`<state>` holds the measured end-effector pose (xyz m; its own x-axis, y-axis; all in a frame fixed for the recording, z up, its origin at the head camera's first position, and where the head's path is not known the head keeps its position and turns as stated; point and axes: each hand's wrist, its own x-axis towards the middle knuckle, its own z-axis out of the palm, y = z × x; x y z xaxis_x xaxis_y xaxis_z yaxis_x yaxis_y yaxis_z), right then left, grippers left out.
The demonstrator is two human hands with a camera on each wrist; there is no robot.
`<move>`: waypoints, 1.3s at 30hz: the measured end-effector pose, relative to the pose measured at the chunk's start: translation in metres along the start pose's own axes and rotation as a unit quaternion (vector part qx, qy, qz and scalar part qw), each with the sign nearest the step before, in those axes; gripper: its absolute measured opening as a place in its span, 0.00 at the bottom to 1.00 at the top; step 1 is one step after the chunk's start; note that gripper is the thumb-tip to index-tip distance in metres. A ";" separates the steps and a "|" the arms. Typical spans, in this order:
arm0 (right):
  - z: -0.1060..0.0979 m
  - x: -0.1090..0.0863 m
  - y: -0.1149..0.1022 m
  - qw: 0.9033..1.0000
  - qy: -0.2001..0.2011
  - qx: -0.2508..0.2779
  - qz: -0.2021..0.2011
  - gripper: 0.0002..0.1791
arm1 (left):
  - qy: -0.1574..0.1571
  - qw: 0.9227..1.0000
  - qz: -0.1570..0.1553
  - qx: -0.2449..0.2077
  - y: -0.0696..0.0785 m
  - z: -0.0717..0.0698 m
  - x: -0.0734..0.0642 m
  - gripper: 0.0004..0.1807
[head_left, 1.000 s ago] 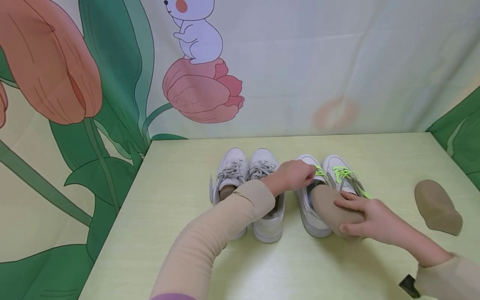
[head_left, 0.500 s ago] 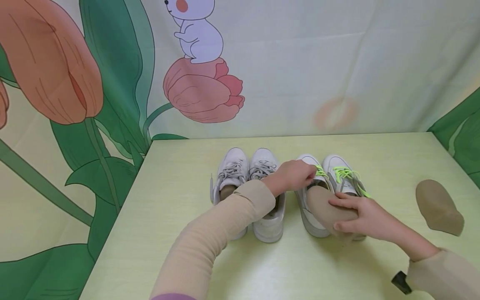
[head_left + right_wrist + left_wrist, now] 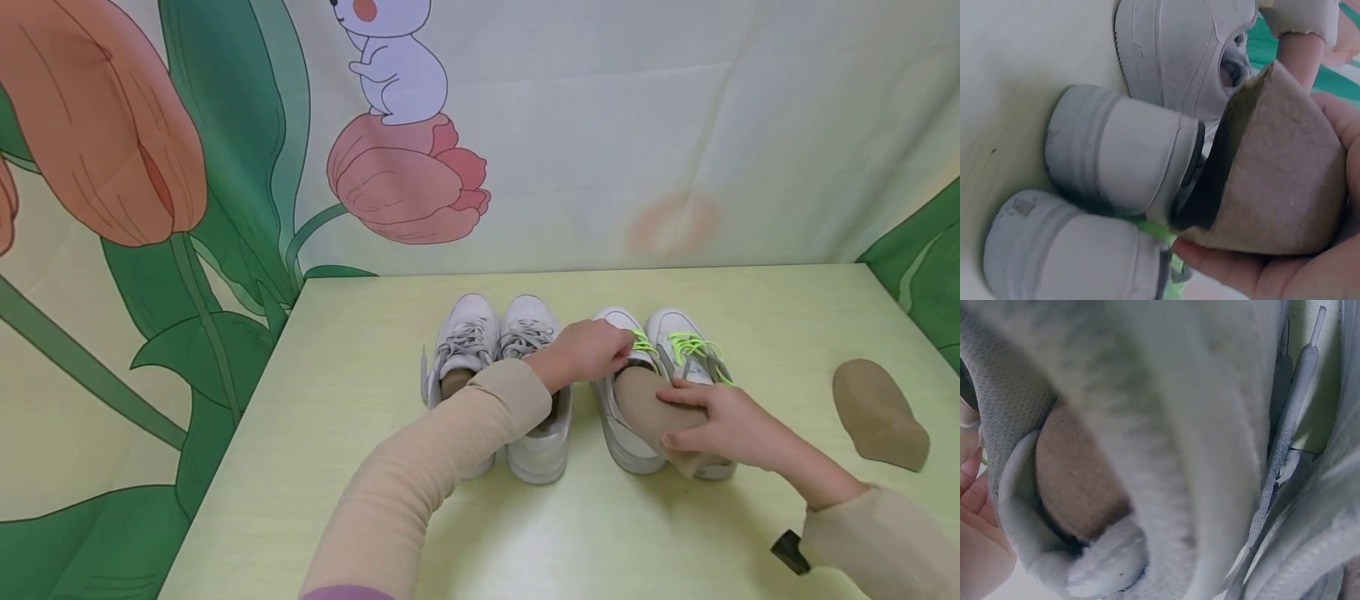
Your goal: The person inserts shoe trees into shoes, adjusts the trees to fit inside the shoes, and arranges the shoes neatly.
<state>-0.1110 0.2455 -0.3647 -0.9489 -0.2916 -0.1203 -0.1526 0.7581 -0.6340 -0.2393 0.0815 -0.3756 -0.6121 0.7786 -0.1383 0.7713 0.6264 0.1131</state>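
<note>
A brown molded shoe insert (image 3: 647,402) is gripped between the thumb and fingers of my right hand (image 3: 738,429). Its rounded front end lies at the opening of the left green-laced white sneaker (image 3: 626,446). The right wrist view shows the insert's hollow, dark back end (image 3: 1207,194). My left hand (image 3: 588,354), fingers curled, pinches the tongue area of that same sneaker; its fingertips are partly hidden. The right green-laced sneaker (image 3: 663,325) stands beside it, partly behind my right hand. My left forearm crosses over a grey-laced white pair (image 3: 536,462).
Another brown shoe insert (image 3: 879,415) lies on the pale table (image 3: 352,350) at the right. Inside a grey-laced shoe sits a brown insert (image 3: 1079,475). A printed cloth backdrop (image 3: 570,167) hangs behind the table.
My right hand has moved left and slightly forward with the insert, bringing its front end over and into the sneaker's opening. The left hand has stayed in place.
</note>
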 end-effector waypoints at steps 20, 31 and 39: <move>0.003 0.012 -0.018 0.996 0.017 -0.087 0.023 0.31 | -0.003 0.999 0.020 0.029 0.002 -0.001 0.002 0.05; 0.000 0.022 -0.023 0.992 -0.002 -0.123 0.004 0.26 | -0.012 0.999 0.017 0.049 0.004 0.000 0.001 0.05; -0.004 0.034 -0.024 0.990 -0.054 -0.123 0.031 0.29 | -0.015 0.999 0.022 0.043 0.003 -0.001 -0.001 0.04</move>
<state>-0.1409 0.2193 -0.3506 -0.9255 -0.2911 -0.2422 -0.1710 0.8919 -0.4186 -0.2364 0.0825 -0.3745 -0.5725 0.8032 -0.1646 0.8104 0.5848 0.0351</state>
